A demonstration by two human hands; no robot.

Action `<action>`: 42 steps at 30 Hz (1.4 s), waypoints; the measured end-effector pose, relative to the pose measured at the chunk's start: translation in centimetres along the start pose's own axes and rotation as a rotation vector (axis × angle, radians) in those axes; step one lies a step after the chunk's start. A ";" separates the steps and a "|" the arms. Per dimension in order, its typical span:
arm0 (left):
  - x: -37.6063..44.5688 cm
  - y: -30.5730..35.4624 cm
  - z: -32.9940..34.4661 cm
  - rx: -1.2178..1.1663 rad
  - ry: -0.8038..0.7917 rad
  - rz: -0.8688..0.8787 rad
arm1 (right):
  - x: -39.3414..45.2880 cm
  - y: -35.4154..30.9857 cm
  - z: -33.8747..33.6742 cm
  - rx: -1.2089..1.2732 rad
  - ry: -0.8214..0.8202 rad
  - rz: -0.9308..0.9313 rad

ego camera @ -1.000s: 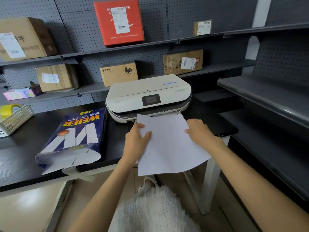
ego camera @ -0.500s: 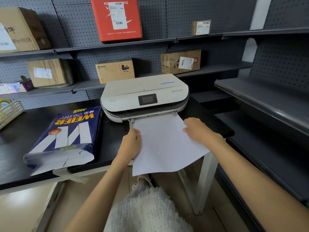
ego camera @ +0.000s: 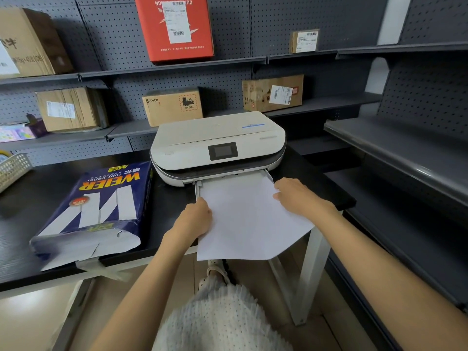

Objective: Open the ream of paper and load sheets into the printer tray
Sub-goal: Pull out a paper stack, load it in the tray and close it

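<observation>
Head view: sheets (ego camera: 243, 219) are pinched at both side edges, left hand (ego camera: 195, 220) and right hand (ego camera: 296, 196) each clamped on them, far edge fed into the printer tray (ego camera: 267, 174), keeping them square. Opened ream (ego camera: 93, 211) lies left on the worktop (ego camera: 172, 206).

The printer (ego camera: 217, 145) is set on the table (ego camera: 50, 193), before the shelves (ego camera: 177, 68) on which boxes are stood. The ream (ego camera: 93, 209) is laid on the table to the printer's left, its near end at the table's edge. The sheets (ego camera: 248, 219) are held at the tray (ego camera: 198, 186) before the printer, between the left hand (ego camera: 192, 219) and the right hand (ego camera: 296, 196), their near end overhanging the table. A basket (ego camera: 12, 168) is placed at the far left.
</observation>
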State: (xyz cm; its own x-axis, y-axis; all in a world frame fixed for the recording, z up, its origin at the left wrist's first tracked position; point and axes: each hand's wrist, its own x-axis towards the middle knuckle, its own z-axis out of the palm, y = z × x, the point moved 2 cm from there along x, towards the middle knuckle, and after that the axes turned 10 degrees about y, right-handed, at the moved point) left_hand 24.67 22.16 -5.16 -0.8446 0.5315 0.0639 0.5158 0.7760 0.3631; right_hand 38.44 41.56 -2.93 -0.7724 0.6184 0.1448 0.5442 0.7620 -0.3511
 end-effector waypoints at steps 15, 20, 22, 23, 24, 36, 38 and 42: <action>1.3 0.6 0.0 0.025 0.013 0.019 | 2.2 1.9 2.0 0.089 -0.061 0.081; 2.0 0.9 -0.2 0.012 0.053 0.018 | 3.5 1.7 2.2 0.087 -0.044 0.106; 2.2 1.0 -0.3 0.023 0.081 0.017 | 4.0 1.6 2.3 0.094 -0.040 0.113; 2.3 1.1 -0.3 0.026 0.092 0.015 | 4.2 1.6 2.3 0.098 -0.040 0.117; 2.4 1.1 -0.3 0.026 0.100 0.014 | 4.4 1.7 2.4 0.101 -0.040 0.123; 5.3 0.8 0.0 0.089 0.172 0.032 | 7.4 1.3 3.2 0.134 -0.013 0.149; 5.8 0.9 0.0 0.102 0.162 0.032 | 7.8 1.2 3.4 0.117 -0.012 0.147; 6.7 1.1 0.0 0.144 0.147 0.050 | 8.4 0.7 3.3 0.074 0.007 0.104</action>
State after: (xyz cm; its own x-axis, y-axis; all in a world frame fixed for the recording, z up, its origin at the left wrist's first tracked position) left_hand 19.55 26.57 -4.39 -0.8239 0.5236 0.2169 0.5639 0.7959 0.2205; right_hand 31.19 46.64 -5.02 -0.7106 0.6948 0.1106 0.5953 0.6776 -0.4318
